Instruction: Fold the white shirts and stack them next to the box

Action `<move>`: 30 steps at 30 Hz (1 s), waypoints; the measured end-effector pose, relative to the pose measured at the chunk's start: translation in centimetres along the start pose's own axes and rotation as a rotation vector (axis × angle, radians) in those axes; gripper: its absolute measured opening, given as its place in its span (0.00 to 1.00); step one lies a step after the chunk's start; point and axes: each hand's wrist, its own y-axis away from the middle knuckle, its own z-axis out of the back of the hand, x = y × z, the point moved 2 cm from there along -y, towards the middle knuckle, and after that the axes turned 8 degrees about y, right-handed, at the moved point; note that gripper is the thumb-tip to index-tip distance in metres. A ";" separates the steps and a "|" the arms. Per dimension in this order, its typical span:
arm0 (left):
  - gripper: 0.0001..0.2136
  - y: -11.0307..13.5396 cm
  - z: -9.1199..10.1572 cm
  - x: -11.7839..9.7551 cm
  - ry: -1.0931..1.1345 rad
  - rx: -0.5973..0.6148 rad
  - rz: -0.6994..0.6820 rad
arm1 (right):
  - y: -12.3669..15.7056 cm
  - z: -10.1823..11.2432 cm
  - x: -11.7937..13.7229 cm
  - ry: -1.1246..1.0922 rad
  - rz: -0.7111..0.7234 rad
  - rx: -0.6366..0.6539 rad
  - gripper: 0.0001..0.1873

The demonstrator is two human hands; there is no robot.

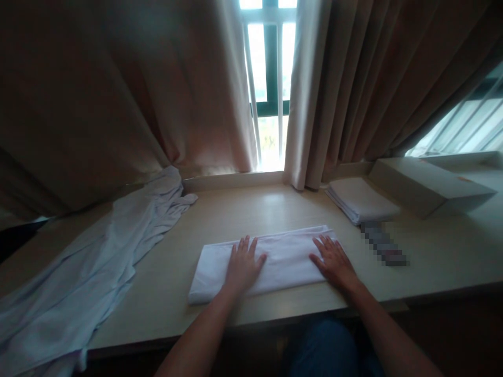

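Observation:
A white cloth (286, 256), folded into a long flat rectangle, lies near the front edge of the desk. My left hand (244, 264) rests palm down on its left half, fingers spread. On the right end of the same cloth, my right hand (333, 259) lies flat with its fingers apart. Neither hand grips anything. The kind of garment or linen cannot be made out from the folds.
A rumpled white cloth (118, 246) stretches across the desk's (251, 207) left side. At the back right sit a smaller folded white cloth (361, 198) and a pale box (432, 180). A blurred-out item (385, 244) lies before them. Curtains (314, 94) hang along the back.

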 end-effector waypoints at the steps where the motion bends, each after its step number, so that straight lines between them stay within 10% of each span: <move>1: 0.32 0.0 0.1 -0.1 0.008 -0.014 0.005 | 0.0 0.1 0.0 -0.003 -0.003 0.007 0.34; 5: 0.29 0.9 1.4 0.8 0.022 -0.088 0.047 | 0.0 0.3 0.1 -0.008 -0.005 0.015 0.34; 9: 0.28 3.8 3.5 6.1 -0.036 -0.143 0.078 | 0.0 0.3 0.0 -0.004 -0.013 0.015 0.34; 15: 0.31 9.5 3.1 14.2 -0.058 0.085 0.054 | 0.0 0.1 0.0 -0.002 -0.007 0.014 0.34; 30: 0.29 10.1 3.3 13.5 -0.081 0.064 0.051 | -0.1 0.2 -0.1 -0.019 0.019 0.010 0.33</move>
